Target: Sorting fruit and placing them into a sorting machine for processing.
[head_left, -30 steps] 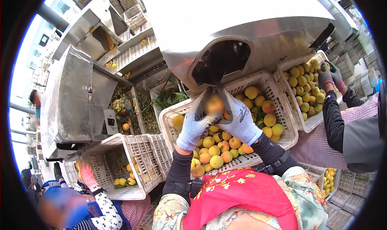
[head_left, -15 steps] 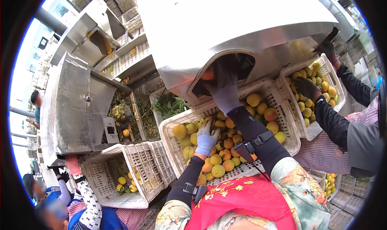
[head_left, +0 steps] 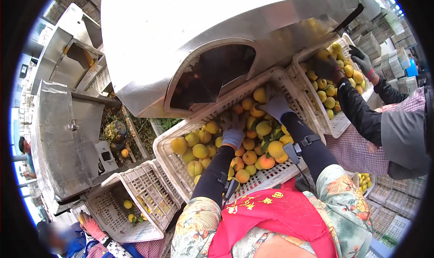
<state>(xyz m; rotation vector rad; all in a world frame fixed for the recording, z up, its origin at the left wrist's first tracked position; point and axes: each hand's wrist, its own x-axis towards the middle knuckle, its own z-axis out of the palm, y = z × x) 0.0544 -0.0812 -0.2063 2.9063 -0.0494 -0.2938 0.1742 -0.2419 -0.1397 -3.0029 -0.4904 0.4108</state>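
Both arms reach forward into the crate [head_left: 271, 179] of peaches [head_left: 249, 157] under the steel chute [head_left: 181, 41]. Left hand [head_left: 233, 135] palm-down, fingers spread loose over fruit — right hand [head_left: 276, 106] likewise, gripping nothing visible.

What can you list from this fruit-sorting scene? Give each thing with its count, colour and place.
Peaches: many, yellow to orange-red, heaped in the middle crate.
Middle crate: one, white plastic lattice, under the chute.
Metal chute: one, silver, above the crates.
Right crate: one, white, full of fruit, a co-worker's dark gloves in it.
Lower-left crate: one, white, a few fruit.
Left hand: grey glove, on the peaches.
Right hand: grey glove, on the peaches.
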